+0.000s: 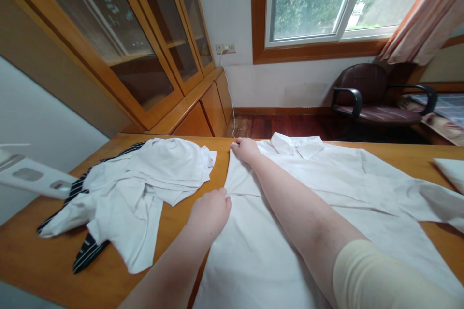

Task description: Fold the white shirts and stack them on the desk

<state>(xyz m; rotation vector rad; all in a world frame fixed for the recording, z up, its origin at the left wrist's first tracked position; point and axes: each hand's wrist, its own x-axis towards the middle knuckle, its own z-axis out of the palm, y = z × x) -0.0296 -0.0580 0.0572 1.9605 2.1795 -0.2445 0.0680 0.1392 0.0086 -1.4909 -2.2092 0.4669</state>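
Left hand point(212, 213) and right hand point(248, 148) are pinching the white shirt point(357, 181) along its edge, mid-frame; it is probably handling light, soft, crease-prone, best gripped at seams.

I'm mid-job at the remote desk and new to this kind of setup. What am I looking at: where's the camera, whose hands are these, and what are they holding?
There is no machine here, just one person's bare hands. The single picture comes from a camera on that person's head, looking forward and down. The left hand grips the edge of a white shirt spread on the wooden table. The right hand holds the same shirt farther from the camera, near its collar. To the left lies a loose pile of white clothes, with a black striped cloth showing beneath.
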